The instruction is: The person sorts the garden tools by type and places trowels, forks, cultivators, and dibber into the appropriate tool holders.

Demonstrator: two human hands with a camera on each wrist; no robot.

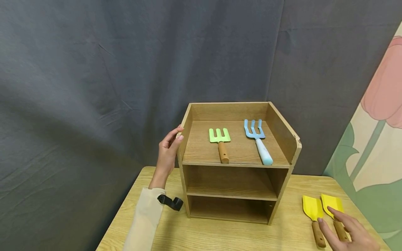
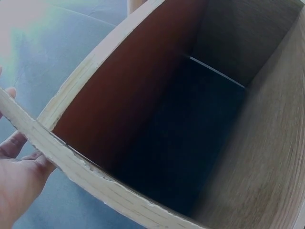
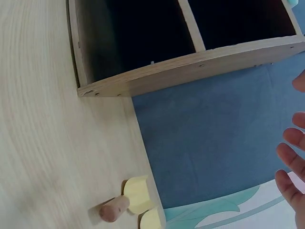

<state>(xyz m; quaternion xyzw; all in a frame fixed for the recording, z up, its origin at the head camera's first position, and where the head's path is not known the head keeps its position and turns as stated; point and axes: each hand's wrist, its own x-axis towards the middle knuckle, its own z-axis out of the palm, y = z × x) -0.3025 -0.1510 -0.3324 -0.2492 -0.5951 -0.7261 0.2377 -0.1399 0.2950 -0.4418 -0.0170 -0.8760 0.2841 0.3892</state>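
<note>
Judging by how things lie, you look about halfway: the green fork [image 1: 221,143] and the blue fork [image 1: 258,139] lie side by side on the top shelf of the wooden rack [image 1: 279,132], while the left yellow shovel [image 1: 314,212] and the right yellow shovel [image 1: 333,202] are on the table [image 1: 238,237], not yet on the rack. Your left hand [image 1: 168,153] grips the rack's left side wall, fingers and thumb bent around its edge. Your right hand [image 1: 355,233] is over the shovel handles, fingers parted and loosely bent, with neither shovel in its grasp.
</note>
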